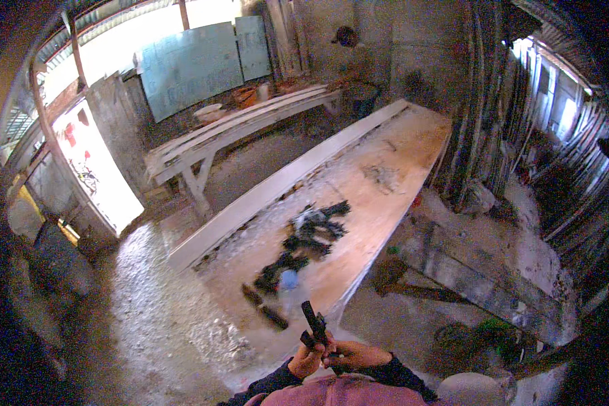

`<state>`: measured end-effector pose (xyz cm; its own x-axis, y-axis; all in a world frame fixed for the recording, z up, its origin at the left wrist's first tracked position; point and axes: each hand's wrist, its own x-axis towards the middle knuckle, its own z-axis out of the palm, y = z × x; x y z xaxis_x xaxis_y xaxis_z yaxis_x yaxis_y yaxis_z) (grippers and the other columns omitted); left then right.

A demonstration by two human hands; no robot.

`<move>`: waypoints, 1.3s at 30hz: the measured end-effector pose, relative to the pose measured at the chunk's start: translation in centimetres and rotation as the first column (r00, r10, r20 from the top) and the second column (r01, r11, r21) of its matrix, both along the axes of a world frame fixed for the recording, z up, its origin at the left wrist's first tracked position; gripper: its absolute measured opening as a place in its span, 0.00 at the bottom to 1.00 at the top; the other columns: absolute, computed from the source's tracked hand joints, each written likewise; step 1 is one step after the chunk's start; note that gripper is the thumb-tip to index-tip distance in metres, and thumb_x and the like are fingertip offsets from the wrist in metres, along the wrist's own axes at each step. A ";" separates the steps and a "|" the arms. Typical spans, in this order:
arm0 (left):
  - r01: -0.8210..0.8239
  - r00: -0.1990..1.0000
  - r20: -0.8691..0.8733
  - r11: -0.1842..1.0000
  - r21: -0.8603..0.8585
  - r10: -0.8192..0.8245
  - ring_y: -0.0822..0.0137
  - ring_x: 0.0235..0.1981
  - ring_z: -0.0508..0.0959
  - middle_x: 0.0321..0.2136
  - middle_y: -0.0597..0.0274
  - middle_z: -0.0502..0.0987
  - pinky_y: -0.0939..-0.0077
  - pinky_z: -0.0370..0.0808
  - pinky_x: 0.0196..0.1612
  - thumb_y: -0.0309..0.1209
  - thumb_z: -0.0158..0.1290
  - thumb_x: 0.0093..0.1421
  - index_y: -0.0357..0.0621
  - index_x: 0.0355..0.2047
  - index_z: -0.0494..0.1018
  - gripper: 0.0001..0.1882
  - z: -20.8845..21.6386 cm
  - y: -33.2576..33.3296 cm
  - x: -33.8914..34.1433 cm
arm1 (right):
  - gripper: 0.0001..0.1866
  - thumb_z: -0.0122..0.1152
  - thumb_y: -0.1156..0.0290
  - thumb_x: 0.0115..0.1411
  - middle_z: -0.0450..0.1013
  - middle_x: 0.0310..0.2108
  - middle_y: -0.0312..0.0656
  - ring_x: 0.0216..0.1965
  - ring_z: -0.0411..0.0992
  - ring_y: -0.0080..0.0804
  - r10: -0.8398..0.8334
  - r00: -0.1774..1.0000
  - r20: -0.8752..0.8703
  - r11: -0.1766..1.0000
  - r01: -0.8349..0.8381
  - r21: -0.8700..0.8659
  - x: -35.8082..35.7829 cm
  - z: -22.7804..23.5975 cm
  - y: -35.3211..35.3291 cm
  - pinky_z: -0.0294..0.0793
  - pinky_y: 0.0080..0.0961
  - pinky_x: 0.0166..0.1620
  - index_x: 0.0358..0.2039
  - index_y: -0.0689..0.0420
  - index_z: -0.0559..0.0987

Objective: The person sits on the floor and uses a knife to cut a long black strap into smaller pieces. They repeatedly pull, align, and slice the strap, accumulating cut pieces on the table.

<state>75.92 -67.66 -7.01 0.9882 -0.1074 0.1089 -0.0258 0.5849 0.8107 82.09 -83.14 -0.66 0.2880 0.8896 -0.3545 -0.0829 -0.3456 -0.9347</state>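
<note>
Both hands are together near the near end of the long table, close to my body. My left hand [306,361] is closed around dark bar-shaped pieces [311,319], a longer one pointing up and away and a shorter one beside it. My right hand [358,355] meets it from the right, fingers closed at the lower end of the pieces. Their exact kind is too blurred to tell. Beyond my hands, a dark brown bar [264,308] lies on the tabletop. Black tufted clumps [311,237] are strewn up its middle, beside a small light-blue round thing [289,279].
A raised pale board [291,177] runs along the left edge of the long table [392,177]. Further left stands a wooden bench [230,128]. Another person [358,64] is at the far end. A low plank bench [480,277] is on the right. Timber boards [484,115] lean nearby.
</note>
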 end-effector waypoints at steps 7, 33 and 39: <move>-0.166 0.983 0.078 0.986 -0.031 0.168 0.73 0.26 0.65 0.22 0.67 0.63 0.76 0.64 0.33 0.51 0.47 0.56 0.44 0.32 0.63 0.21 2.4 -12.8 10.9 | 0.21 0.48 0.57 0.60 0.69 0.31 0.36 0.30 0.67 0.20 -0.254 0.967 0.002 0.967 0.254 0.007 6.1 -1.6 -13.2 0.69 0.18 0.30 0.48 0.56 0.64; -0.052 0.887 -0.363 0.842 0.537 0.286 0.78 0.24 0.70 0.26 0.69 0.73 0.83 0.69 0.29 0.33 0.52 0.55 0.44 0.45 0.69 0.17 -1.3 -18.4 29.2 | 0.19 0.52 0.62 0.59 0.71 0.33 0.37 0.30 0.67 0.22 -0.131 0.980 0.152 0.989 0.140 -0.055 30.1 -9.4 -20.1 0.68 0.21 0.33 0.47 0.61 0.68; -0.195 0.866 -0.306 0.829 0.524 0.397 0.78 0.23 0.69 0.23 0.68 0.70 0.85 0.67 0.26 0.29 0.51 0.56 0.41 0.36 0.68 0.08 -2.3 -14.3 39.0 | 0.19 0.54 0.64 0.58 0.71 0.33 0.38 0.35 0.66 0.21 -0.096 0.983 0.159 0.995 0.099 -0.016 40.9 -9.3 -15.2 0.67 0.19 0.39 0.45 0.62 0.69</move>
